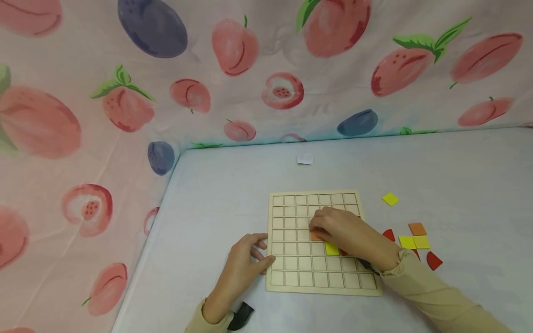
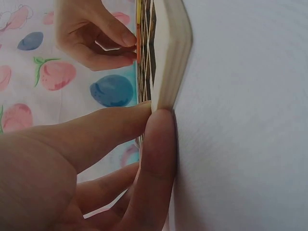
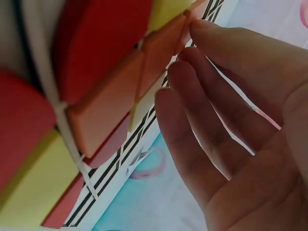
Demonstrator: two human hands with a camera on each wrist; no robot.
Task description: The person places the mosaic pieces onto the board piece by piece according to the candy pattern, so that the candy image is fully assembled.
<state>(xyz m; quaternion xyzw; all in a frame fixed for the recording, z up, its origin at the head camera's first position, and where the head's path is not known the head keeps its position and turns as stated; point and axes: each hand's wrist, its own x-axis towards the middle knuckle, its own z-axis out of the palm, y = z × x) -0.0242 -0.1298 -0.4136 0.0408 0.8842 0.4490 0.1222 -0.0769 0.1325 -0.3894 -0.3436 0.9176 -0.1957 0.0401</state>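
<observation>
Pale wood forms the grid board (image 1: 298, 279), which in the head view lies on the white worktop (image 1: 225, 194), ruled seven squares by seven. It should be stiff and light, best steadied at its rim; the left hand (image 1: 243, 259) holds its left edge. Near the board's middle, the right hand (image 1: 347, 233) is bent narrow over an orange tile (image 1: 317, 236), with a yellow tile (image 1: 331, 249) just to the near right. Such tiles look thin, rigid and smooth, so fingertips on opposite edges should suit them. Loose to the right I count three yellow squares (image 1: 390, 199), one orange square (image 1: 417, 229) and three red pieces (image 1: 434, 261), one partly hidden. One paper slip (image 1: 305, 159) lies beyond the far edge.

From the left wrist, the thumb bears on the grid face and one finger on the rim, pinching the board lightly.

From the right wrist, the thumb tip meets orange, fingers close beside it; whether they grip the tile I cannot tell. Several red, yellow and orange pieces overlap in that view, too blurred to count surely.
</observation>
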